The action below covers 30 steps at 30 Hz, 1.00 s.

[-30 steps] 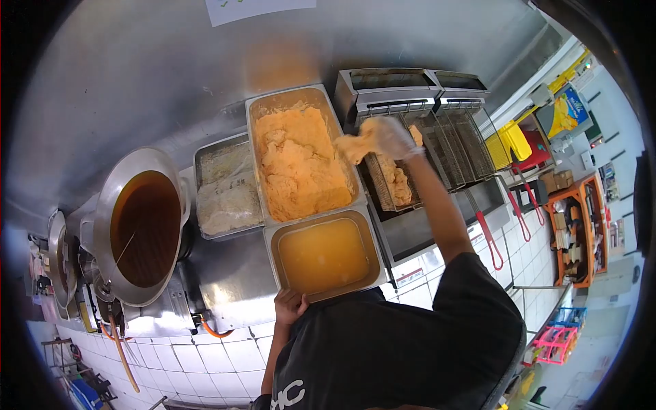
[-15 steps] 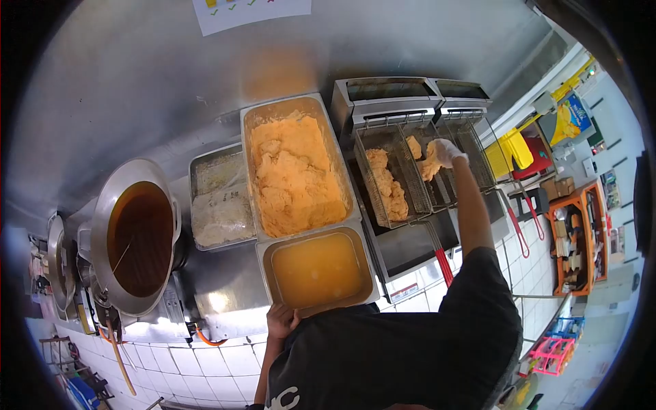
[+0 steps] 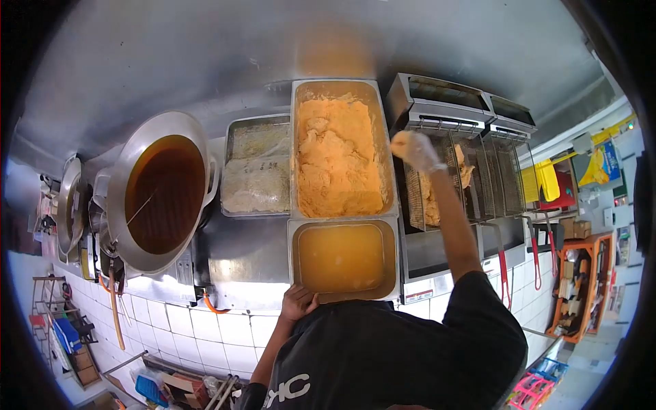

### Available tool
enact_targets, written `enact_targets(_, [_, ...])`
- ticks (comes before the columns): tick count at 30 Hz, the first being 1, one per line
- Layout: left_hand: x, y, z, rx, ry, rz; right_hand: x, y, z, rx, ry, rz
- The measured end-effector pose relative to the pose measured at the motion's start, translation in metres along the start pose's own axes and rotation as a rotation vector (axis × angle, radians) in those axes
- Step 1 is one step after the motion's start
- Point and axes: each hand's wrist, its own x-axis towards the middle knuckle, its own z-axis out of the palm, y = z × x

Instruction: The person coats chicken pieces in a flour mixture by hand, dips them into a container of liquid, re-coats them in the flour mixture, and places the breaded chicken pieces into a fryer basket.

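Note:
My right hand (image 3: 418,151), in a clear glove, is over the gap between the breading pan and the left fryer basket (image 3: 417,205). Its fingers are curled in, and nothing shows in them. Battered chicken pieces (image 3: 430,203) lie in that basket, partly hidden by my forearm. Another chicken piece (image 3: 465,169) lies in the neighbouring basket. At the front, my bare left hand (image 3: 298,302) is closed on the near left corner of a metal pan (image 3: 392,260) of yellow-orange liquid. Behind that pan is a deep pan (image 3: 296,150) heaped with orange breading flour (image 3: 342,157).
A large pot (image 3: 130,157) of dark brown liquid stands left, with a shallow tray (image 3: 227,171) beside it. Fryer basket handles (image 3: 504,277) with red grips jut forward on the right. An orange shelf (image 3: 591,290) stands farther right.
My right hand has moved left, out of the basket, leaving the chicken piece behind. My left hand stays on the pan's corner. The camera view has turned.

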Motion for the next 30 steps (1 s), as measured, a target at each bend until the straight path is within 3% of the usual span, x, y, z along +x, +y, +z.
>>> enact_targets(2, [-0.003,-0.002,0.0,0.006,-0.017,-0.002,0.037,0.035,0.094,0.06,0.047,-0.23])
enact_targets(4, [-0.003,-0.004,-0.002,0.015,-0.036,-0.003,0.064,0.056,0.177,-0.346,0.216,-0.279])
enact_targets(5, [-0.001,-0.003,-0.004,0.001,-0.029,0.004,0.076,0.048,0.19,-0.349,0.214,-0.284])
enact_targets(7, [0.0,-0.002,-0.003,-0.016,-0.018,0.008,0.096,0.029,0.199,-1.002,-0.514,-0.102])
enact_targets(11, [-0.002,-0.01,-0.007,-0.062,-0.032,0.022,0.096,0.022,0.204,-1.171,-0.747,-0.274])
enact_targets(14, [-0.002,-0.009,-0.005,-0.071,-0.02,0.029,0.096,0.082,0.243,-1.045,-0.575,-0.509])
enact_targets(17, [0.0,-0.008,-0.004,-0.08,0.001,0.042,0.084,0.097,0.262,-0.94,-0.336,-0.48])
enact_targets(18, [-0.001,-0.008,-0.005,-0.075,0.002,0.047,0.088,0.112,0.281,-0.869,-0.195,-0.497])
enact_targets(19, [-0.001,-0.008,-0.005,-0.073,0.001,0.046,0.131,0.206,0.383,-0.542,0.265,-0.672])
enact_targets(20, [0.001,-0.008,-0.007,-0.067,-0.009,0.057,0.095,0.111,0.289,-0.883,-0.16,-0.453])
enact_targets(22, [0.0,-0.008,-0.008,-0.058,-0.021,0.073,0.083,0.054,0.248,-0.994,-0.338,-0.408])
enact_targets(25, [0.001,-0.009,-0.007,-0.053,-0.01,0.078,0.079,0.025,0.224,-1.074,-0.421,-0.49])
enact_targets(28, [-0.002,-0.008,-0.006,-0.067,-0.002,0.056,0.074,0.014,0.191,-1.163,-0.367,-0.715])
enact_targets(30, [-0.003,-0.009,-0.004,-0.071,-0.003,0.069,0.075,0.006,0.176,-1.0,-0.475,-0.53])
